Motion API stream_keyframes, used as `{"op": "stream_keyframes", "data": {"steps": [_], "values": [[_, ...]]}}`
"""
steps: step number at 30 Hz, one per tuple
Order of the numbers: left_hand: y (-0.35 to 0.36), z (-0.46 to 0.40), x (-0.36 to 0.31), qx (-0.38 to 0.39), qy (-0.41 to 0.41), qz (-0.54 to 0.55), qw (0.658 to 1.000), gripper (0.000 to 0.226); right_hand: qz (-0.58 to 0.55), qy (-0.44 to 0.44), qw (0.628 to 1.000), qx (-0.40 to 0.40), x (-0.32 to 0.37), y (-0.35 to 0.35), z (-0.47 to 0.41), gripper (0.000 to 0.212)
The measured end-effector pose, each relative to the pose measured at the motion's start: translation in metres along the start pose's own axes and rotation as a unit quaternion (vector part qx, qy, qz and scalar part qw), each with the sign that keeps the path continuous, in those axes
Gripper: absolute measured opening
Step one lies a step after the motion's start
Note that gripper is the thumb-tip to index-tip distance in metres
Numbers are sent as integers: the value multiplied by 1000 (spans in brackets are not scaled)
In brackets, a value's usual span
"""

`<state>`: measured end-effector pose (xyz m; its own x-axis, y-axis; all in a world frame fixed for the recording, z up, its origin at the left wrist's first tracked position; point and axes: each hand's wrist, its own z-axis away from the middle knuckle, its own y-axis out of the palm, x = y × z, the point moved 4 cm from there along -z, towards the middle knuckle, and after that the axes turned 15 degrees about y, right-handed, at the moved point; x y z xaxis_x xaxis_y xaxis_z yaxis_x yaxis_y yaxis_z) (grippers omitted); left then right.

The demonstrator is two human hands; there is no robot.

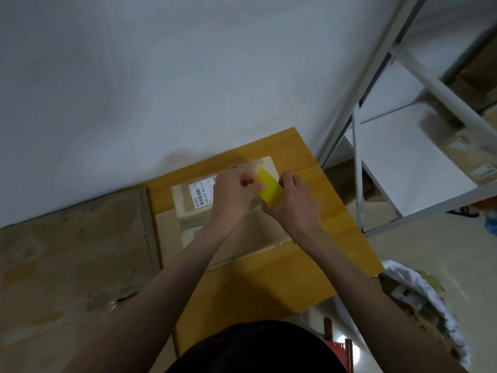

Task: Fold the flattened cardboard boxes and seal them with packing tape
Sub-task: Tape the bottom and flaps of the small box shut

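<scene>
Frame centre: left hand [236, 188] and right hand [291, 200], fingers curled, both pinching yellow tool [270, 190] above cardboard box [242, 232] lying on wooden table [309, 265]; white label [200, 193] showing beside left hand.

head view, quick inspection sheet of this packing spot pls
surface: wooden table against a white wall
job's things: flattened box with a label lies on the table; yellow tool, type unclear
clutter: worn cardboard left of the table
hands: left hand pinches the tool's end, right hand grips it
cables: nothing seen
surroundings: white shelving with boxes on the right, bin beside the table
</scene>
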<state>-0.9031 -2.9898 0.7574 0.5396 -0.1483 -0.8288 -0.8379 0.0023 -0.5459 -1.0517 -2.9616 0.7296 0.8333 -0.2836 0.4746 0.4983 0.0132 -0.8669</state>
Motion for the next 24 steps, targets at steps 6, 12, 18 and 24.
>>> {"op": "stream_keyframes", "data": {"steps": [6,12,18,24], "values": [[-28,7,12,-26,-31,-15,999,12,6,-5,998,62,20,0,19,58],[-36,9,30,16,-48,-5,999,12,51,-20,992,114,23,-15,28,55],[-14,-11,28,82,-56,29,995,6,-53,27,991,116,-3,-32,36,49],[3,-66,28,102,-32,-8,994,7,-120,97,980,125,-64,-49,43,37]]}}
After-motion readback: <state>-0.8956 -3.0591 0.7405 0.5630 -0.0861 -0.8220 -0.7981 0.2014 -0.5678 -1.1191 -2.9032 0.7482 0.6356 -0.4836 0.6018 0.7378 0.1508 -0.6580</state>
